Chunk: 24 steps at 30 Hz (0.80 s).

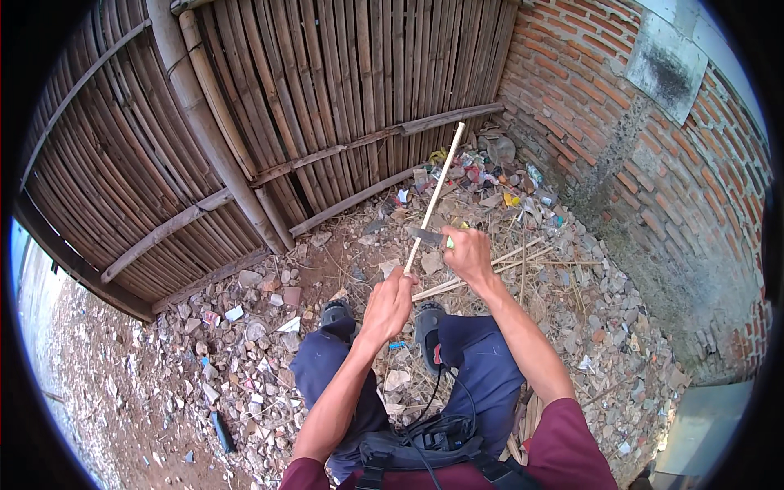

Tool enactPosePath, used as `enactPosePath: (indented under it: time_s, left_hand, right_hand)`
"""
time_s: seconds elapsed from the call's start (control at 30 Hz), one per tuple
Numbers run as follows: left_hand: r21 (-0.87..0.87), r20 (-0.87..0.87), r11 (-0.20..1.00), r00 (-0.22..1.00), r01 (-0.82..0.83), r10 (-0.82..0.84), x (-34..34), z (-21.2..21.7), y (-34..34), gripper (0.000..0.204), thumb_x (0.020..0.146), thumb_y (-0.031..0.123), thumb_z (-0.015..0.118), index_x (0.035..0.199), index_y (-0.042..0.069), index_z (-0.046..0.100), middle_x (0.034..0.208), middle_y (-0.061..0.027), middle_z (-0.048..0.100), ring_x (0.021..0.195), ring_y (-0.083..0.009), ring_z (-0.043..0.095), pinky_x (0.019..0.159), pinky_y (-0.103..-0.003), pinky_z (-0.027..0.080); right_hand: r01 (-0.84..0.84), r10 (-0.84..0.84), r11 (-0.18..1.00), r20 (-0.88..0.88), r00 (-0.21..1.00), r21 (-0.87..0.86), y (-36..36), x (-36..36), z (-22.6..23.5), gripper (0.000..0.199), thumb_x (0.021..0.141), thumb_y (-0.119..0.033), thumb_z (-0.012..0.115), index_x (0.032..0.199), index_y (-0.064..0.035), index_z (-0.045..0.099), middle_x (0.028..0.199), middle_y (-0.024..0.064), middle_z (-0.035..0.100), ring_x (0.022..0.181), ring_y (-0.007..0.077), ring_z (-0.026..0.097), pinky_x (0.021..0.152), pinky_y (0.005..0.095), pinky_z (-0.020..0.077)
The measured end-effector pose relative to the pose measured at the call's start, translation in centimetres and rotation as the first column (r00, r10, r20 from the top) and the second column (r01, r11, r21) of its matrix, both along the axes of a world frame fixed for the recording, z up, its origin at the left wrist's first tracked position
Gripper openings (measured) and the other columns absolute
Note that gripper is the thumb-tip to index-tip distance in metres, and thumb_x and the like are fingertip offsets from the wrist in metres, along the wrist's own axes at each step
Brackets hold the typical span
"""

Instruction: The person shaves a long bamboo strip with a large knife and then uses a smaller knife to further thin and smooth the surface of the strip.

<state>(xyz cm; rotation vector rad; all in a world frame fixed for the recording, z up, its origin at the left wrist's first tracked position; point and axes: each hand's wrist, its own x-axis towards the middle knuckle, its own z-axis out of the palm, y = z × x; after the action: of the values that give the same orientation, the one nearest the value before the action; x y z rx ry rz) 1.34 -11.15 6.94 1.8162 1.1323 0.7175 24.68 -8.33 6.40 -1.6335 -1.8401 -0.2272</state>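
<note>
My left hand (389, 305) grips the lower end of a long, thin, pale bamboo stick (435, 194) that points up and away toward the fence. My right hand (468, 253) holds a knife with a green handle; its grey blade (425, 237) lies across the stick just above my left hand. Both hands are over my knees, in dark blue trousers.
A bamboo fence (327, 98) stands ahead and a red brick wall (621, 139) on the right. Rubble, stones and litter (490, 175) cover the ground. More split bamboo strips (506, 261) lie by my right hand. My dark sandals (336, 314) rest on the rubble.
</note>
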Motion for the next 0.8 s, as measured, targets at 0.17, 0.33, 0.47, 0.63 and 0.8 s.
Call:
enactPosePath:
  time_s: [0.17, 0.33, 0.47, 0.63, 0.8]
  left_hand:
    - [-0.159, 0.233, 0.983, 0.971, 0.087, -0.048, -0.1, 0.0, 0.1, 0.031, 0.117, 0.027, 0.042, 0.116, 0.003, 0.062, 0.071, 0.0012, 0.049, 0.058, -0.0082, 0.046, 0.053, -0.029, 0.039]
    - [-0.228, 0.331, 0.964, 0.942, 0.139, -0.057, -0.2, -0.8, 0.8, 0.029, 0.118, 0.027, 0.043, 0.126, 0.003, 0.058, 0.076, 0.0041, 0.047, 0.060, -0.0052, 0.042, 0.051, -0.024, 0.034]
    - [-0.464, 0.430, 0.857, 0.903, 0.226, -0.005, -0.6, 0.6, 0.9, 0.032, 0.113, 0.015, 0.045, 0.142, 0.004, 0.043, 0.085, 0.0021, 0.052, 0.062, -0.0048, 0.039, 0.056, -0.023, 0.035]
    - [-0.342, 0.413, 0.923, 0.910, 0.176, -0.021, -0.7, -1.3, 1.3, 0.038, 0.107, 0.007, 0.043, 0.144, 0.003, 0.038, 0.089, 0.0004, 0.055, 0.064, -0.0047, 0.040, 0.057, -0.023, 0.037]
    - [-0.283, 0.395, 0.944, 0.917, 0.167, -0.043, 0.2, -1.7, 1.4, 0.036, 0.106, 0.005, 0.043, 0.141, 0.002, 0.040, 0.089, 0.0001, 0.056, 0.065, -0.0046, 0.042, 0.058, -0.023, 0.038]
  right_hand:
    - [-0.005, 0.005, 1.000, 0.011, 1.000, -0.028, 0.0, 0.0, -0.1, 0.026, 0.076, 0.000, 0.064, 0.096, -0.0058, 0.080, 0.070, 0.0211, 0.073, 0.063, 0.0356, 0.074, 0.059, 0.0469, 0.0571]
    - [0.023, 0.016, 0.991, -0.299, 0.954, 0.128, 0.6, 1.0, -0.3, 0.018, 0.089, -0.004, 0.062, 0.093, -0.0016, 0.079, 0.067, 0.0198, 0.072, 0.059, 0.0310, 0.073, 0.058, 0.0422, 0.0546]
    - [-0.198, 0.084, 0.976, -0.675, 0.733, -0.095, -0.1, 1.4, 0.6, 0.023, 0.093, -0.006, 0.056, 0.100, -0.0032, 0.078, 0.063, 0.0069, 0.066, 0.054, 0.0129, 0.059, 0.054, 0.0338, 0.0429]
    - [-0.527, 0.099, 0.836, -0.903, 0.419, -0.153, -1.3, -1.2, 3.4, 0.021, 0.100, -0.021, 0.067, 0.108, -0.0042, 0.077, 0.081, 0.0008, 0.073, 0.072, 0.0061, 0.062, 0.065, 0.0266, 0.0456]
    - [-0.410, 0.165, 0.902, -0.769, 0.618, -0.137, -0.7, -1.0, 1.9, 0.016, 0.089, -0.012, 0.083, 0.102, -0.0028, 0.079, 0.085, 0.0022, 0.076, 0.084, 0.0096, 0.070, 0.081, 0.0283, 0.0554]
